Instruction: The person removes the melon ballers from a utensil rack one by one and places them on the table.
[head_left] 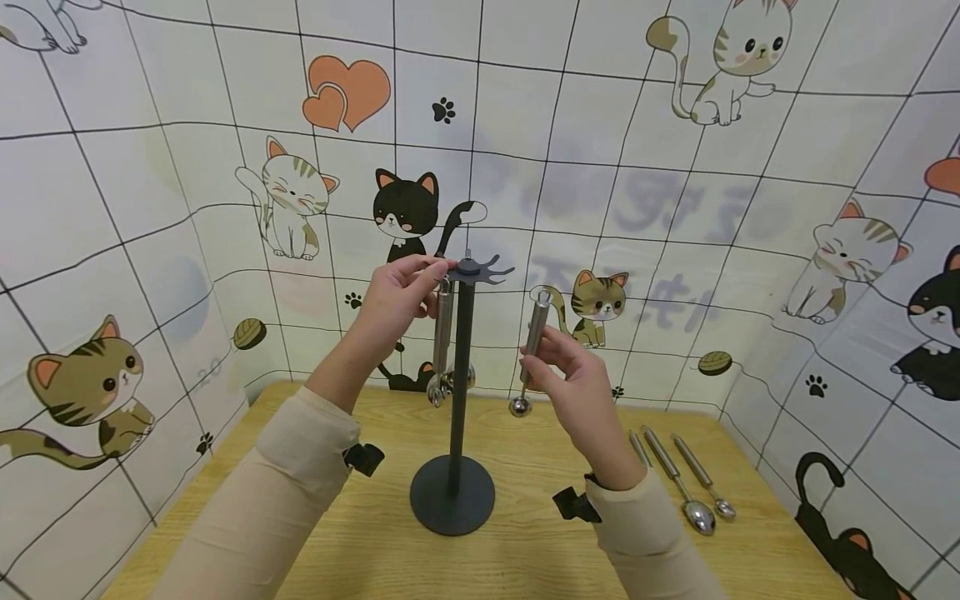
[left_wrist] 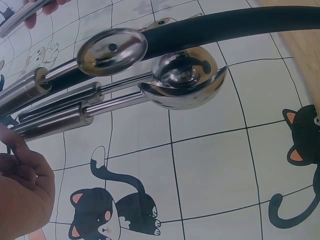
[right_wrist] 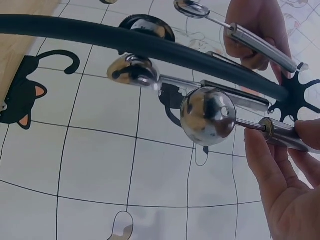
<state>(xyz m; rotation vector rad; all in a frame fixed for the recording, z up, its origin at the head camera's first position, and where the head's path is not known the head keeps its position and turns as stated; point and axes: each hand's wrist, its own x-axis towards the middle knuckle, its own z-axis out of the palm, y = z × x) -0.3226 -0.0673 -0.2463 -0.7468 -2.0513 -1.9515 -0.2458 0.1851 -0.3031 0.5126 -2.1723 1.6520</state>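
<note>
My left hand [head_left: 402,298] is at the top of a dark metal utensil rack [head_left: 465,333], thumb and fingertips pinching the rim of its hooked crown. Several steel scoops [head_left: 442,333] hang beneath that hand, handles up. In the left wrist view, their bowls [left_wrist: 112,52] are oval and round. To the right of the post, my right hand [head_left: 573,387] holds a steel melon baller [right_wrist: 207,117] by its thick handle, thumb against fingers. Its round bowl hangs lowest, with a small hole showing in the right wrist view. This melon baller is apart from the rack.
On the wooden table [head_left: 525,517], several steel utensils lie at the right, among them a large spoon [head_left: 697,517] and a smaller spoon [head_left: 723,507]. The rack's round base [head_left: 452,517] stands mid-table. Cat-patterned sheeting [head_left: 525,192] surrounds the table behind and at both sides.
</note>
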